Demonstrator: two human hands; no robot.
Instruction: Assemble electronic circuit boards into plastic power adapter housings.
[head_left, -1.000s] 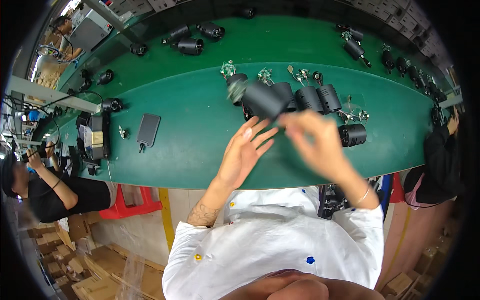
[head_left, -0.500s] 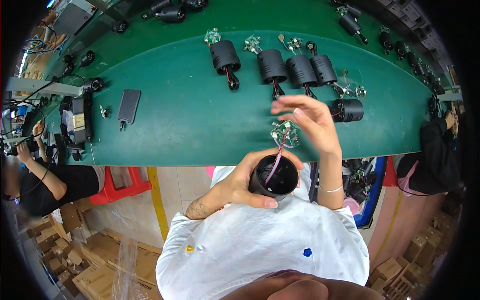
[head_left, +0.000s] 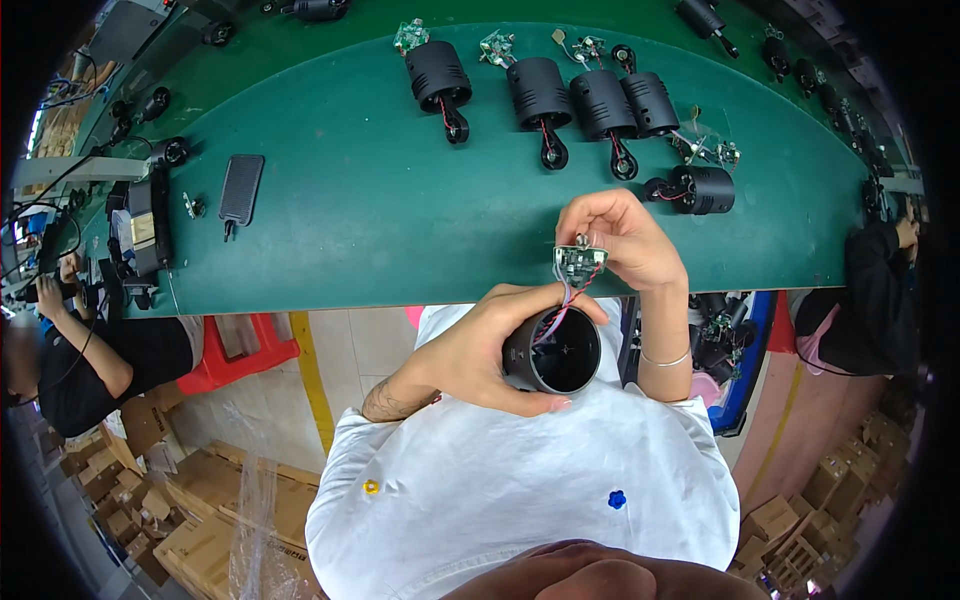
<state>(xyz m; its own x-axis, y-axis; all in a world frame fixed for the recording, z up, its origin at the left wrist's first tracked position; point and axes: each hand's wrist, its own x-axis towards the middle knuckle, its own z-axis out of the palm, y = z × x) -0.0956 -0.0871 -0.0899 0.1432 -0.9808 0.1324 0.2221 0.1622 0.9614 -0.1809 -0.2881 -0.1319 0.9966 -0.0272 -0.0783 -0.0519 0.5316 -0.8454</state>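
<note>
My left hand [head_left: 480, 345] wraps around a black cylindrical housing [head_left: 518, 362], its open end facing up toward me. Out of the housing come red, black and pale wires [head_left: 566, 308], running to a small green circuit board [head_left: 580, 264]. That board is pinched by its far edge between the thumb and fingers of my right hand [head_left: 630, 240], just above the table's front edge. Past my hands lie several similar black housings [head_left: 540, 92] with looped cords and boards attached. One more housing [head_left: 706, 190] rests on its side at the right.
A dark flat handheld device [head_left: 241, 188] and a small circuit board [head_left: 193, 205] lie on the green table [head_left: 350, 220] at left. A blue bin [head_left: 752, 370] of parts stands below, right of me. Other people sit at both sides; a red stool [head_left: 245, 355] is at left.
My right hand, open above the board before, has come down and taken hold of it. The board is now raised upright; the housing has tilted slightly in my left hand.
</note>
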